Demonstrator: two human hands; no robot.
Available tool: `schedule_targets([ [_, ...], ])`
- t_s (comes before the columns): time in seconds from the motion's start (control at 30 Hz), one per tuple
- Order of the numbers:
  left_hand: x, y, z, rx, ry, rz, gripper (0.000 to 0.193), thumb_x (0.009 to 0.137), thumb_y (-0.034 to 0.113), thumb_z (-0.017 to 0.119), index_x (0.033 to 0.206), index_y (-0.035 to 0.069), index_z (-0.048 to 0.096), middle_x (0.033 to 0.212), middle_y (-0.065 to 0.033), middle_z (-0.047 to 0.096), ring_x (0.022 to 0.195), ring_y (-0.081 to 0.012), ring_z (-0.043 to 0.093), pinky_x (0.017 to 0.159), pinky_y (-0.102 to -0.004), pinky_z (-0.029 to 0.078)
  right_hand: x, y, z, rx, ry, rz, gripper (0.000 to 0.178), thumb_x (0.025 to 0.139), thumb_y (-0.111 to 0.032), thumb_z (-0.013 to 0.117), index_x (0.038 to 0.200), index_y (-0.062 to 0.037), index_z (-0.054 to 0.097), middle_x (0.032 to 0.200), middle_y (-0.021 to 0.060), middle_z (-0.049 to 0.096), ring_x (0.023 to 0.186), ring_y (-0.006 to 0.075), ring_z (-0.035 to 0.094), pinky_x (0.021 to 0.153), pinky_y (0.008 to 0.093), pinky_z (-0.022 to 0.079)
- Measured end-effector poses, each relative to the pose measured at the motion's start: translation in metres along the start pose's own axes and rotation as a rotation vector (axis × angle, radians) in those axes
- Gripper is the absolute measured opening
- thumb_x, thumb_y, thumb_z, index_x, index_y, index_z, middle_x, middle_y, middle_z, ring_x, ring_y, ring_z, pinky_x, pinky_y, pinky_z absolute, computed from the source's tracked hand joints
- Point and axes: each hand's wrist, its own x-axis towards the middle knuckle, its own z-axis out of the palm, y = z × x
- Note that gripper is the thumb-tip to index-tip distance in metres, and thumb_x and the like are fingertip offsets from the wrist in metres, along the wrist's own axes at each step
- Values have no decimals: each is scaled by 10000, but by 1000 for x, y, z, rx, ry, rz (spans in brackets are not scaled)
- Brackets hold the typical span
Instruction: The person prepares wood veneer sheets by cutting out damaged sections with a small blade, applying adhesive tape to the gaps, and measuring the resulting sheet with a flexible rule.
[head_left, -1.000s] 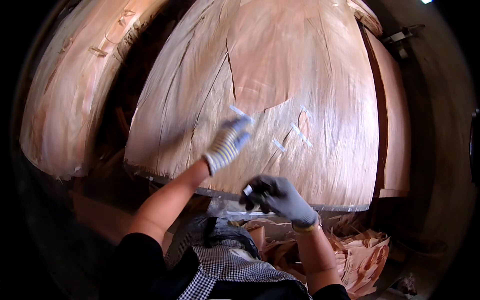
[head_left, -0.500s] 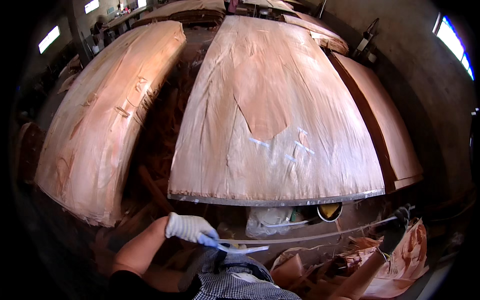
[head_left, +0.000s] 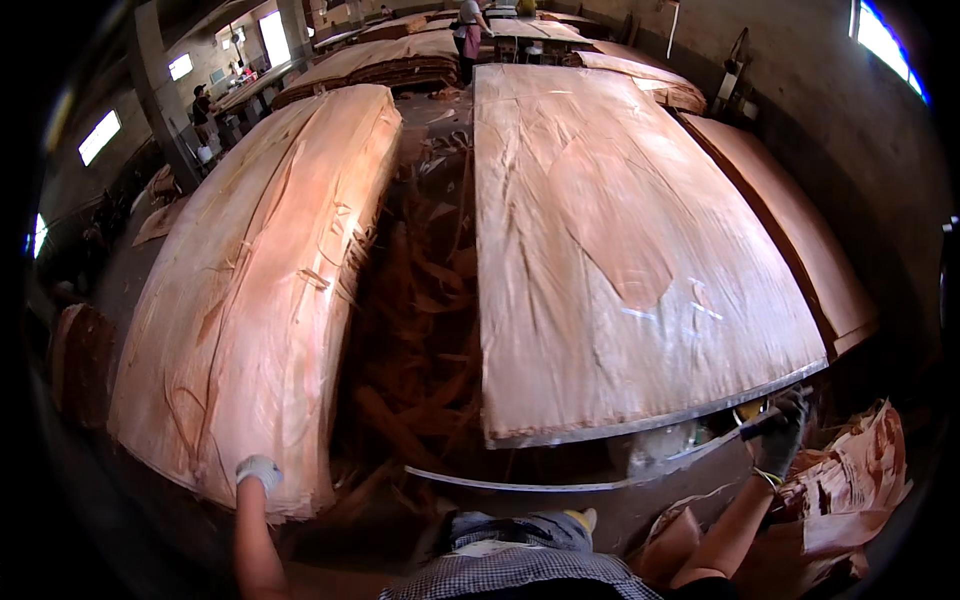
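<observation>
My left hand point(head_left: 259, 472), in a pale striped glove, reaches the near end of the left stack of wood veneer sheets point(head_left: 255, 290). It touches or lies just over the top sheet; its fingers are too small and blurred to read. My right hand point(head_left: 785, 432), in a dark grey glove, is closed on a long pale strip point(head_left: 540, 487) near the right table corner. A dark stick-like piece shows at that hand, but its kind is unclear. The strip runs left and its far end hangs free in the gap before the tables.
A veneer-topped table point(head_left: 640, 250) bears an oval patch and short tape pieces. Torn veneer scraps point(head_left: 420, 330) fill the aisle; more scraps point(head_left: 850, 490) lie at my right. A third stack point(head_left: 780, 220) stands along the wall. Another person point(head_left: 470, 35) stands far back.
My left hand has let go of the strip and moved left to the veneer stack. The view has shifted leftward. My right hand still holds the strip.
</observation>
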Motion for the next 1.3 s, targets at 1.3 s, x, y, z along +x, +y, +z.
schedule_targets([
  [1.3,506,510,-595,-131,667,1496,524,859,314,542,1305,44,491,1382,-173,450,1289,-341,390,1087,-445,272,371,623,425,-821,-41,458,234,824,33,537,1041,21,625,859,43,672,757,89,596,701,228,484],
])
